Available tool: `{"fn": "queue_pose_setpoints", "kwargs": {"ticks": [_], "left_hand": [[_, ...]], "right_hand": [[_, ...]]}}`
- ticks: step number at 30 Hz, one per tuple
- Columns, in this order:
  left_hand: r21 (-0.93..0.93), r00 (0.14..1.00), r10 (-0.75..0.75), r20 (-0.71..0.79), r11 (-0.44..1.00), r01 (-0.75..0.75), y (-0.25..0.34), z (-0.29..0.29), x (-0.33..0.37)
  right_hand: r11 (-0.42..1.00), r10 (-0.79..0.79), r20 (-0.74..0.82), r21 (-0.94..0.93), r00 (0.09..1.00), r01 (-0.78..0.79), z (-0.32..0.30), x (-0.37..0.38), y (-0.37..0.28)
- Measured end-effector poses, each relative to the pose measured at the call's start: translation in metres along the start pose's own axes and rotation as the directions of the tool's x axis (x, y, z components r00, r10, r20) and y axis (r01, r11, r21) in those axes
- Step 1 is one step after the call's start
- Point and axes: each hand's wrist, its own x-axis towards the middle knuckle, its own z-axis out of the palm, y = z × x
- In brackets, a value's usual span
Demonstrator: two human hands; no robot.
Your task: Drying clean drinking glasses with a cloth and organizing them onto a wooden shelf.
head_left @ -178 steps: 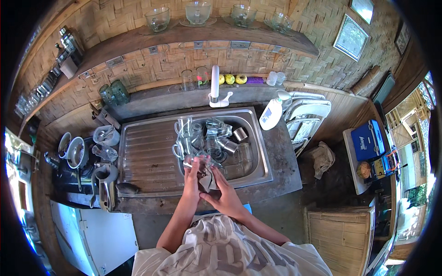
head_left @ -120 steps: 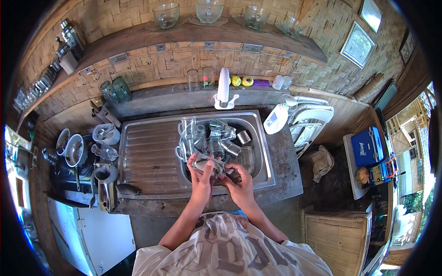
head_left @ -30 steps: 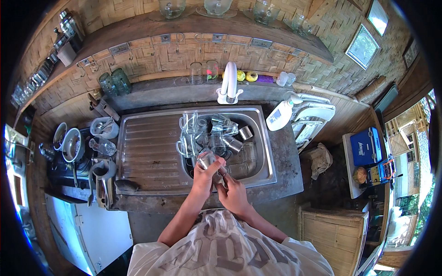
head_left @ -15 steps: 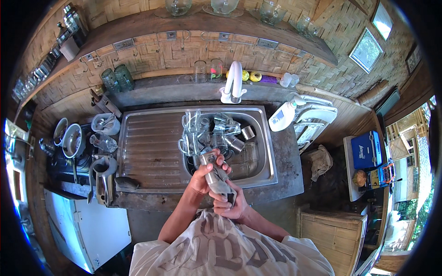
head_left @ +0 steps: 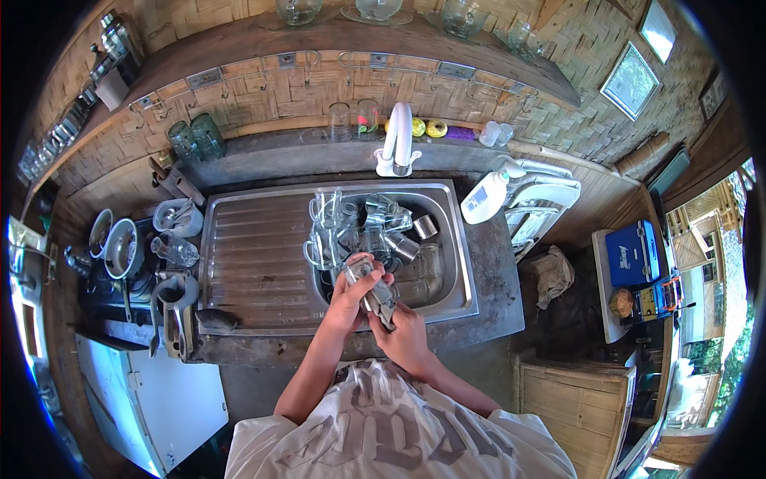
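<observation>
Over the near edge of the sink (head_left: 467,299), my left hand (head_left: 349,297) is wrapped round a clear drinking glass (head_left: 359,265). A grey cloth (head_left: 381,307) lies against the glass, seemingly pushed into its near end. My right hand (head_left: 401,339) is closed on the cloth, close beside the left. Just beyond my hands, glass mugs (head_left: 323,249) are piled at the basin's left side, with shiny metal cups (head_left: 403,247) to their right. My fingers hide part of the glass and the cloth.
A ribbed steel drainboard (head_left: 255,255) lies left of the basin. Behind it rises a white faucet (head_left: 396,144). A white bottle (head_left: 485,198) stands at the right, near white plastic chairs (head_left: 546,191). Pots (head_left: 125,249) crowd the left side. Above runs a wooden shelf (head_left: 335,40).
My right hand has turned over, its back now facing up, and moved closer to the left. The cloth is bunched tighter against the glass, with less of it hanging out.
</observation>
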Motion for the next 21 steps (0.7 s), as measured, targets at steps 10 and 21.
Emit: {"fn": "queue_pose_setpoints", "kwargs": {"ticks": [10,21], "left_hand": [[0.273,0.885,0.296,-0.359,0.940,-0.204,-0.030,0.002,0.005],[0.018,0.889,0.083,-0.450,0.996,-0.084,-0.019,0.010,0.012]], "right_hand": [[0.949,0.007,-0.061,-0.313,0.998,-0.025,0.003,0.002,0.008],[0.928,-0.274,-0.259,-0.325,0.926,0.183,-0.005,0.008,0.024]]}}
